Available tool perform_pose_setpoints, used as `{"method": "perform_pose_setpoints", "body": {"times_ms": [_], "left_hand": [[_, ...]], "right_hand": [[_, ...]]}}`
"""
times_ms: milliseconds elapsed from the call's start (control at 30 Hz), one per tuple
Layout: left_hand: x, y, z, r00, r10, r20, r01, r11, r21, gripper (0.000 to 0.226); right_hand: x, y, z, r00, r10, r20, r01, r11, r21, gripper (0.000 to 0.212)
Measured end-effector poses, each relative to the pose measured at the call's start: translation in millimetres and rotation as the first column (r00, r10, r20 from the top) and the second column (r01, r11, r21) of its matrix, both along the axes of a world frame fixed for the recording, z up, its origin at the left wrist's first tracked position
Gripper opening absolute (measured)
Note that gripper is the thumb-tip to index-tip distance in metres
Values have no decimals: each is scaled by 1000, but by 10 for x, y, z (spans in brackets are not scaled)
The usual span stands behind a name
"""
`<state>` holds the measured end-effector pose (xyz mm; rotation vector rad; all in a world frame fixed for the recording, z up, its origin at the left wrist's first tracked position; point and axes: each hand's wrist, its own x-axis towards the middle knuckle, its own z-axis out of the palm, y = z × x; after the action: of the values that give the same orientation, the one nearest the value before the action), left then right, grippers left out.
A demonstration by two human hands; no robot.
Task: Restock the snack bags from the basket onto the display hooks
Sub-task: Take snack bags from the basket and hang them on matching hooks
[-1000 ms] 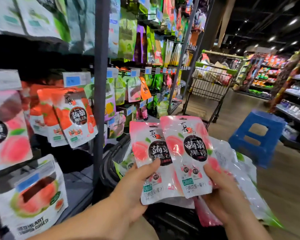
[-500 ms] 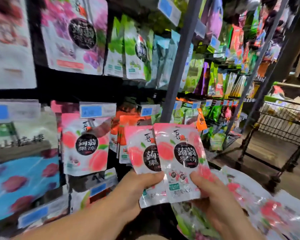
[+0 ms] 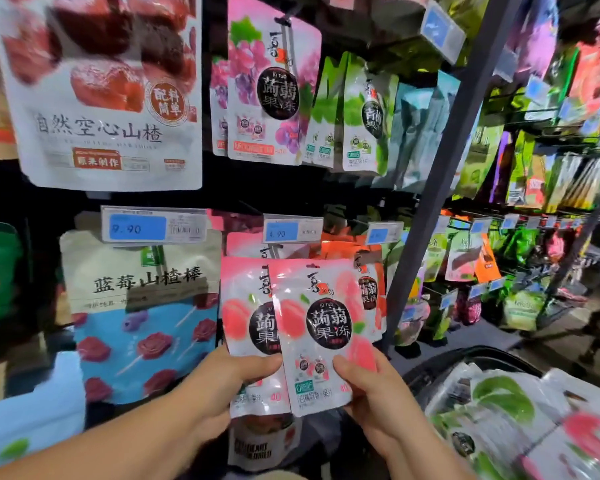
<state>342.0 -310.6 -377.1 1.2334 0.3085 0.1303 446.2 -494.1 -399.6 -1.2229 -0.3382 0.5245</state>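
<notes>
Two pink peach jelly bags are held up side by side in front of the display. My left hand [image 3: 232, 379] grips the rear bag [image 3: 243, 306] by its lower edge. My right hand [image 3: 371, 389] pinches the front bag [image 3: 323, 327] at its lower right. Just behind them, matching peach bags [image 3: 253, 245] hang on a hook under a blue price tag [image 3: 291, 230]. The dark basket [image 3: 440, 362] at lower right holds several more snack bags [image 3: 499, 410].
Grape and green jelly bags [image 3: 274, 88] hang on the row above. A blueberry hawthorn bag [image 3: 139, 306] hangs to the left, orange bags [image 3: 347, 247] to the right. A grey upright post [image 3: 440, 168] divides the rack. More hanging snacks fill the racks at right.
My view has swung left and closer to the rack. Both hands have carried the two peach bags up to the hook that holds the same peach bags.
</notes>
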Motion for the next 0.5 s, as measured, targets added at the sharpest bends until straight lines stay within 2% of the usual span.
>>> {"method": "perform_pose_setpoints", "body": {"times_ms": [100, 167, 233, 300, 367, 500], "left_hand": [[-64, 120, -58, 1000, 15, 28, -15, 1000, 9, 22], [-99, 223, -111, 999, 24, 29, -24, 1000, 16, 28], [-115, 336, -138, 1000, 9, 21, -10, 1000, 16, 50], [-142, 444, -123, 1000, -3, 19, 3, 1000, 23, 60], [-184, 549, -98, 999, -7, 44, 5, 999, 38, 60], [-315, 697, -71, 998, 0, 61, -5, 996, 88, 59]], "right_hand": [[18, 129, -79, 1000, 17, 12, -18, 999, 43, 67], [30, 204, -116, 1000, 19, 11, -20, 998, 65, 64], [44, 282, -132, 1000, 6, -3, -6, 997, 77, 66], [50, 367, -135, 1000, 0, -2, 0, 997, 80, 77], [70, 443, -130, 1000, 2, 9, -3, 996, 86, 84], [192, 543, -173, 1000, -15, -6, 16, 997, 77, 78]]}}
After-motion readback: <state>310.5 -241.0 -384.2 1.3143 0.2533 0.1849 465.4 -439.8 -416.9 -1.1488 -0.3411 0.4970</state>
